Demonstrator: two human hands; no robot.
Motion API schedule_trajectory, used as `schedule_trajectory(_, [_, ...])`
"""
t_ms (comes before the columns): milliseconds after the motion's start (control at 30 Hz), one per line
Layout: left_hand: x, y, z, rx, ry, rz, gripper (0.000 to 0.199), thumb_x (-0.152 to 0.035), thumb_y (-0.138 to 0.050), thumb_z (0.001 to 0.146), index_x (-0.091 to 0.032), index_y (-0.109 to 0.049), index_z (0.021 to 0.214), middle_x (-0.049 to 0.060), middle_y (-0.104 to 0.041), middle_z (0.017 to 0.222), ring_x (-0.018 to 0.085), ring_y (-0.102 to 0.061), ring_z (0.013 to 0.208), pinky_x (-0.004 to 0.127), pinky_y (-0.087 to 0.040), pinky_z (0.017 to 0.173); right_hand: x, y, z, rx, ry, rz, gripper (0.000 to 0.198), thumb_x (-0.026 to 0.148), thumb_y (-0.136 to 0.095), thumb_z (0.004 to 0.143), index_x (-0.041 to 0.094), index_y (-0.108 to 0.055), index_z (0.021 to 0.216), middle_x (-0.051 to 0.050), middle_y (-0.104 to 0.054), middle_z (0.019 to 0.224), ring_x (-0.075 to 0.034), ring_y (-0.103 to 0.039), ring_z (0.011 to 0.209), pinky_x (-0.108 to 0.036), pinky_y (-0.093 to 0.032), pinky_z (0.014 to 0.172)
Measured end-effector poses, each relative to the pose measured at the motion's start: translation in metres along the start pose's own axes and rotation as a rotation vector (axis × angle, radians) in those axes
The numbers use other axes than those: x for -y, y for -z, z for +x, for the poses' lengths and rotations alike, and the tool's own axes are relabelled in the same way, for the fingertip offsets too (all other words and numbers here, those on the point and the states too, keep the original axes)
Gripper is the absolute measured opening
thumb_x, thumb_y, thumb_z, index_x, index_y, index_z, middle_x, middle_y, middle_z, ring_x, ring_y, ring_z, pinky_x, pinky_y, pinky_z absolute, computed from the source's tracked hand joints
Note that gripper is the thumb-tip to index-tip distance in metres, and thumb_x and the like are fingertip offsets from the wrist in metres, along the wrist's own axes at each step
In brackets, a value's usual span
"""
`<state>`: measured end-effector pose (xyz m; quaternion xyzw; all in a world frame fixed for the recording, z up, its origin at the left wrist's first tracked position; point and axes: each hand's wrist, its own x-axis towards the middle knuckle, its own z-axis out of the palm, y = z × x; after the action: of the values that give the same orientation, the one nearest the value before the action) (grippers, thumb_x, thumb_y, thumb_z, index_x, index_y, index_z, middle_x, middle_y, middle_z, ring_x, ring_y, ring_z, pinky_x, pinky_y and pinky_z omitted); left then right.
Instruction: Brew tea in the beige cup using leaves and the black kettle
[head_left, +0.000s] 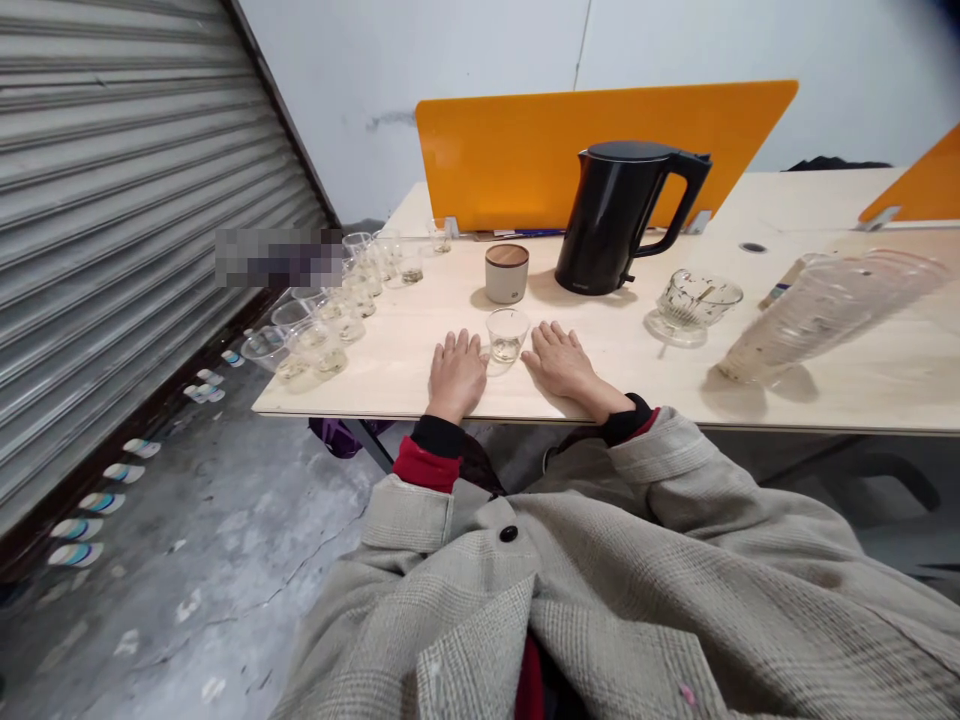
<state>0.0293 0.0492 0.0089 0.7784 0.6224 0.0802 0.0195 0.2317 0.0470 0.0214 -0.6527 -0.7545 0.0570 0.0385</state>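
My left hand lies flat on the tabletop, palm down, just left of a clear plastic cup. To the right of that cup rests my right hand, also palm down with its fingers stretched out. Neither hand holds anything. The cup stands upright with a little pale liquid and some dark bits at its bottom. Behind it is a grey canister with a brown top. Farther back on the right stands a black electric kettle, its handle turned right.
Several clear cups with small amounts of liquid crowd the left table edge. On the right are a glass bowl with dark bits and a leaning stack of plastic cups. An orange divider rises behind; a roller shutter stands left.
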Motion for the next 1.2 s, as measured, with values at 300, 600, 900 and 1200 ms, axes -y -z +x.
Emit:
schedule_trajectory(300, [-0.003,0.005,-0.002,0.010,0.011,0.002,0.061,-0.039,-0.027,0.114,-0.015,-0.041,0.168,0.010,-0.034,0.179,0.035,-0.028,0.168,0.053,-0.024,0.137,-0.003,-0.002,0.001,-0.007,0.002,0.005,0.070,0.043,-0.031,0.111,0.002,-0.035,0.168,-0.021,-0.026,0.180,-0.038,-0.020,0.169,-0.059,-0.018,0.135])
schedule_trajectory(600, [-0.001,0.003,-0.001,-0.011,-0.005,0.009,0.062,-0.039,-0.025,0.113,-0.014,-0.043,0.167,0.012,-0.036,0.178,0.036,-0.030,0.167,0.055,-0.026,0.136,-0.005,-0.005,0.004,-0.043,0.049,0.063,0.066,0.039,-0.036,0.110,0.002,-0.042,0.164,-0.022,-0.031,0.178,-0.040,-0.025,0.167,-0.060,-0.021,0.134])
schedule_trajectory(900, [0.001,-0.001,0.001,-0.027,-0.001,-0.002,0.062,-0.040,-0.025,0.113,-0.016,-0.041,0.169,0.012,-0.037,0.178,0.035,-0.031,0.166,0.055,-0.026,0.136,-0.112,0.036,-0.030,-0.887,-0.373,0.361,0.070,0.041,-0.042,0.107,0.008,-0.033,0.168,-0.019,-0.077,0.113,-0.033,-0.074,0.101,-0.054,-0.057,0.100])
schedule_trajectory(1200, [0.001,-0.001,0.001,-0.012,-0.002,-0.017,0.063,-0.040,-0.026,0.113,-0.015,-0.040,0.169,0.012,-0.036,0.178,0.037,-0.030,0.166,0.055,-0.024,0.136,-0.175,0.046,-0.010,-0.857,-0.597,0.217,0.041,0.035,-0.049,0.105,0.005,-0.071,0.123,-0.029,-0.076,0.101,-0.037,-0.074,0.103,-0.051,-0.052,0.095])
